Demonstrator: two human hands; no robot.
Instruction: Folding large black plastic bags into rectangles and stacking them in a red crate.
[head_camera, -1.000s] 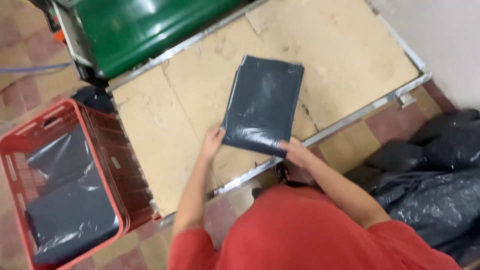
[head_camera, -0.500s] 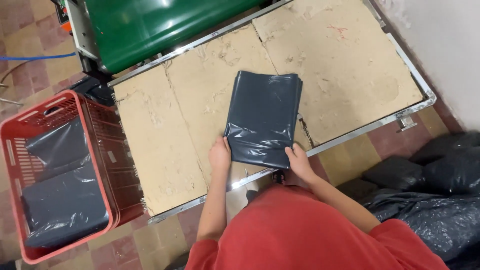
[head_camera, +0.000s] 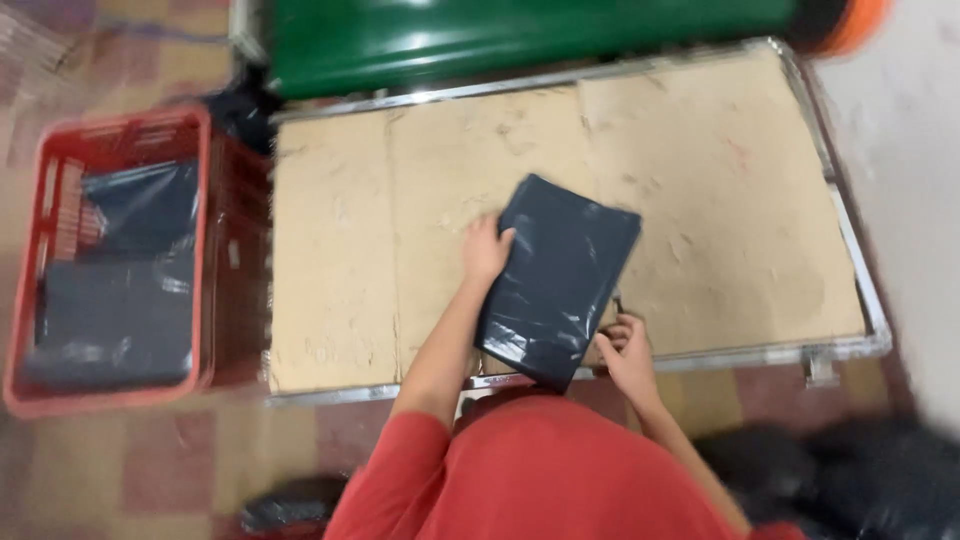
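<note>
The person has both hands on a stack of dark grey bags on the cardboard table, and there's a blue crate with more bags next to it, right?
Not quite: the crate is red, not blue, as the head view shows. The rest holds: the left hand and right hand are on the stack of dark grey bags on the cardboard-topped table, with more bags in the crate beside it.

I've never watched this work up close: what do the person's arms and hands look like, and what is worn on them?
Both hands, left hand and right hand, are bare, without gloves. The forearms are bare too; short red sleeves of a red shirt end near the elbows. No watch or rings show in the blurred picture.
</note>
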